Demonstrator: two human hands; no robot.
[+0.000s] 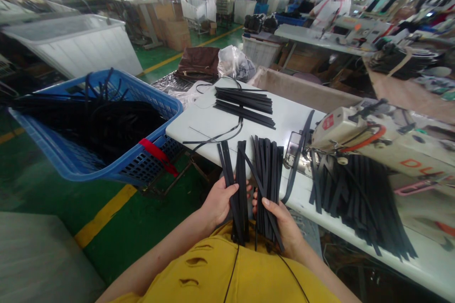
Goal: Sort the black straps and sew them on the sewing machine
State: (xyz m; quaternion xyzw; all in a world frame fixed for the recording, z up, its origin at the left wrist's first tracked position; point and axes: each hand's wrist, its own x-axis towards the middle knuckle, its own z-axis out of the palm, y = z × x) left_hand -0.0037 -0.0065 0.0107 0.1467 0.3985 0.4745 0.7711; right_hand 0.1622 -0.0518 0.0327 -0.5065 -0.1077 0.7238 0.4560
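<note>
My left hand is closed around a few black strips, the thumb pressed on top of them. My right hand grips a thicker black bundle, with one strip lying slantwise across it. Both lots stand side by side in front of my yellow top, their far ends reaching over the near edge of the white tabletop.

The tabletop is pale and smooth. Farther back on it lie two loose black stacks, with a thin dark cord curving near them. To the right stands a sewing machine, a long strip lying beside its needle area and a broad fan of strips spread under its arm.

On my left, a blue basket full of tangled black strips has a red band tied to its rim. The floor is green with yellow lines. Beyond are a large whitish bin, a brown bag, cardboard boxes, more worktables and several people, blurred in the distance under ceiling lights.
</note>
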